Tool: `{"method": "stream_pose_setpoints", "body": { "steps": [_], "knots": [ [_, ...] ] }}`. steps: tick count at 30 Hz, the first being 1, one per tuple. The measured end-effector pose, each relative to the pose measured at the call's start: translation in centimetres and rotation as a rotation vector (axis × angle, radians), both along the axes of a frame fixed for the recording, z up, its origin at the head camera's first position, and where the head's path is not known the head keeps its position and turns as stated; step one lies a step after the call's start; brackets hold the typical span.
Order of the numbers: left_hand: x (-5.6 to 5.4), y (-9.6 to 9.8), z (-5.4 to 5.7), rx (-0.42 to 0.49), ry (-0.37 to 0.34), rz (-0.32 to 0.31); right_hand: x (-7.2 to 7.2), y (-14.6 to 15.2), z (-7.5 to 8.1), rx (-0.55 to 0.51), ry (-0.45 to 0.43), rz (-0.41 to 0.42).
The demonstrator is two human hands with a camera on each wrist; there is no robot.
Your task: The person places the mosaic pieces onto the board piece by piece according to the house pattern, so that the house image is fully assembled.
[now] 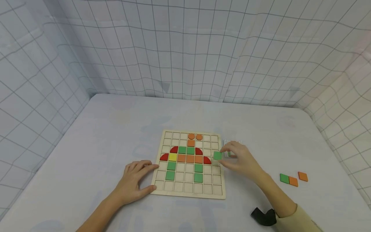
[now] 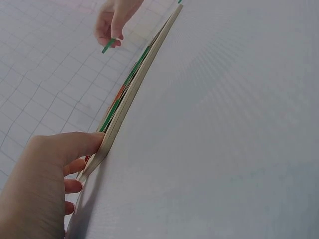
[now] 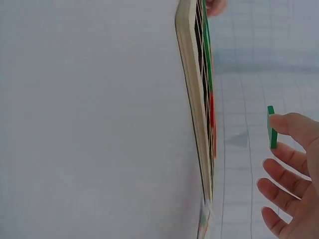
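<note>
A pale wooden grid board (image 1: 188, 187) lies on the table, with green, orange, red and yellow pieces set in its cells. My left hand (image 1: 134, 182) rests beside it, thumb and fingertips touching the board's left edge; the left wrist view shows the thumb (image 2: 82, 145) at the rim. Between thumb and index finger, my right hand (image 1: 239, 159) pinches a green square tile (image 1: 217, 155) over the board's right side. The right wrist view shows that tile (image 3: 272, 127) held apart from the board, the other fingers spread loosely.
A small stack of gridded cards (image 1: 232, 141) lies by the board's right edge, partly hidden by my right hand. Farther right are a loose green tile (image 1: 284, 178) and two orange tiles (image 1: 302, 176). A black curved object (image 1: 263, 217) is near my right sleeve.
</note>
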State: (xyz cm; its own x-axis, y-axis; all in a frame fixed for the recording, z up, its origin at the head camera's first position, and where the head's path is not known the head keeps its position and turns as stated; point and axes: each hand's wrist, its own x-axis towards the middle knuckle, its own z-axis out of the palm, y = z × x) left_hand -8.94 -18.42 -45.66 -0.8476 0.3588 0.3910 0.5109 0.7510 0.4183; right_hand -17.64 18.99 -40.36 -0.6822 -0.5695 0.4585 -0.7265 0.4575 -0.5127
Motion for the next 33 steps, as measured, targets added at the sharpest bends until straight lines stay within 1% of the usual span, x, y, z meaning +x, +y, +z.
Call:
{"method": "stream_pose_setpoints", "body": {
  "steps": [1,4,5,7,10,13,18,25,28,33],
  "knots": [
    [0.0,0.0,0.0,0.000,0.001,0.000,0.2,-0.7,0.1,0.008,0.009,0.003],
    [0.0,0.0,0.0,0.003,0.006,-0.002,0.5,-2.7,0.1,0.040,0.093,0.021],
    [0.0,0.0,0.0,0.004,0.008,-0.003,0.6,-3.3,0.0,0.045,0.107,0.032],
    [0.0,0.0,0.0,0.003,0.010,-0.005,0.9,-4.4,-0.1,0.065,0.101,0.028],
    [-0.1,0.0,0.0,0.006,0.008,-0.006,1.5,-5.9,-0.4,0.097,0.053,0.012],
    [0.0,0.0,0.0,0.008,0.008,-0.005,2.2,-7.2,-0.5,0.128,0.034,0.000],
    [0.0,0.0,0.0,0.006,0.003,-0.003,3.1,-8.9,-0.8,0.179,0.028,0.020],
    [0.0,0.1,0.1,0.005,0.000,0.000,4.3,-10.8,-1.1,0.258,-0.036,0.049],
    [0.0,0.1,0.1,0.003,-0.004,0.001,4.7,-11.5,-1.2,0.291,-0.042,0.063],
    [0.0,0.2,0.2,0.000,-0.010,0.007,5.2,-12.3,-1.1,0.342,-0.016,0.085]
  ]
}}
